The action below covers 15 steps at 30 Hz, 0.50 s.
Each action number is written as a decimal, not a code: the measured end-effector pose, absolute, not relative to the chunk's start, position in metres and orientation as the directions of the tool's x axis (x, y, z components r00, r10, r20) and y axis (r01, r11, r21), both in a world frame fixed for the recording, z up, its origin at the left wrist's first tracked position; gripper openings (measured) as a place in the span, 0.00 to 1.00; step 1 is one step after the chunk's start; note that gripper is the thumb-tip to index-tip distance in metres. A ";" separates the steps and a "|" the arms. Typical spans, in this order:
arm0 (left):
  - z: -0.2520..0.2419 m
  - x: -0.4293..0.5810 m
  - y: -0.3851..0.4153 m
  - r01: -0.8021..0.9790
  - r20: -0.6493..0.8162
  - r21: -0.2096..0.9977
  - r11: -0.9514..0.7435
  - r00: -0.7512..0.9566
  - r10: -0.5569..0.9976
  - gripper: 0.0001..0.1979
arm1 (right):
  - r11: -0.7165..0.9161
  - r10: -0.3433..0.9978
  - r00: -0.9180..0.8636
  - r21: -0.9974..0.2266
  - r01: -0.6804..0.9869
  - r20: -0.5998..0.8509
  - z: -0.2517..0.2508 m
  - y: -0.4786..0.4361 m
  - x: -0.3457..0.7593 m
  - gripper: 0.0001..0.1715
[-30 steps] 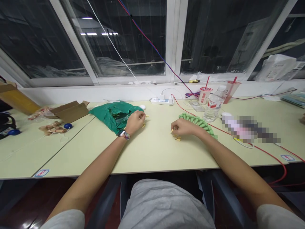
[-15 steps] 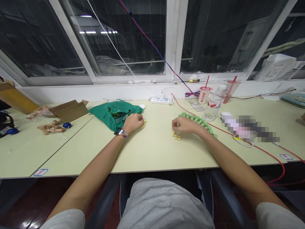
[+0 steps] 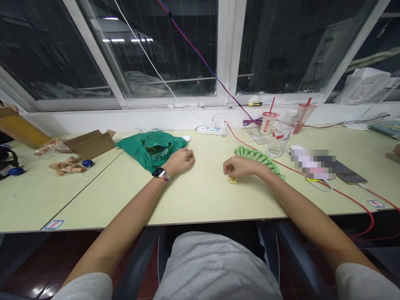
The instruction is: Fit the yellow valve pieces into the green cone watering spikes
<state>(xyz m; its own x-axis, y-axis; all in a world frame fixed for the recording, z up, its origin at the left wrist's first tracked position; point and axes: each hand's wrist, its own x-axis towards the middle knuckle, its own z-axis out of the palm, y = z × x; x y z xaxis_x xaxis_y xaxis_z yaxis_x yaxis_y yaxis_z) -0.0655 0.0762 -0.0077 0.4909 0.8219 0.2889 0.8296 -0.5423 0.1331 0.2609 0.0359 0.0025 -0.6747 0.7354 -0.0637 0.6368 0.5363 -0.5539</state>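
Desk, pale yellow-green, beneath a dark window. Left hand: curled, wrist watch on, resting beside the green plastic bag, fingertips at a small tan piece; grip closed or merely touching, cannot tell. Right hand: fingers curled inward, grip contents hidden, cannot tell; a small cluster of tan pieces lies just below it, and a ribbed green strip curves just behind. Risks: a careless wrist sweep could scatter the light tan pieces or catch the red cable; a wide reach right could knock the plastic water bottle. Open room: bare desk between the hands and toward the front edge, which is near enough that a scattered piece could drop off.
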 end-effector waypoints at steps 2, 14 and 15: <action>-0.007 -0.065 0.075 0.828 0.281 0.139 -0.543 0.493 0.823 0.13 | 0.531 0.722 -0.687 -0.573 0.625 -0.080 0.004 0.035 0.261 0.14; 0.044 -0.105 0.073 0.807 0.271 0.434 -0.400 0.306 0.912 0.13 | 0.526 0.809 -0.576 -0.580 0.622 0.116 0.007 0.033 0.255 0.08; 0.047 -0.111 0.068 0.825 0.233 0.411 -0.388 0.316 0.919 0.12 | 0.530 0.812 -0.569 -0.572 0.626 0.131 0.006 0.034 0.254 0.08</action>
